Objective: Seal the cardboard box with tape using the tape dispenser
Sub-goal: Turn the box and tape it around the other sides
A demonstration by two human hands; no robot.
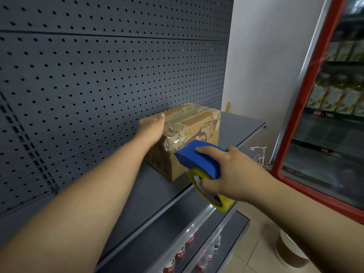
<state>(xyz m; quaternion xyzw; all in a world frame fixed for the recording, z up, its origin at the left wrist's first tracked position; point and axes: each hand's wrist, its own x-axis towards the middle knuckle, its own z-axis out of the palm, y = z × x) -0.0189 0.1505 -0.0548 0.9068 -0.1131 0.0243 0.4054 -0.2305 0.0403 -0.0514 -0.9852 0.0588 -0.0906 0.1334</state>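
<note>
Mid-seal, by the look of it. Left hand (152, 125) flat, fingers spread, pressing on the top of the cardboard box (185, 140). Right hand (226, 170) wrapped around the blue tape dispenser (199, 160), yellow roll beneath the palm, dispenser nose against the box's near corner just ahead of the knuckles. Shiny clear tape (173, 143) already over that corner; torn older strips across the top beyond the left fingertips. Remaining, probably: run along the seam, then cut. Cutter blade hidden; seam itself hard to make out.

one cardboard box (189, 134), one tape dispenser (199, 158), two hands
</note>
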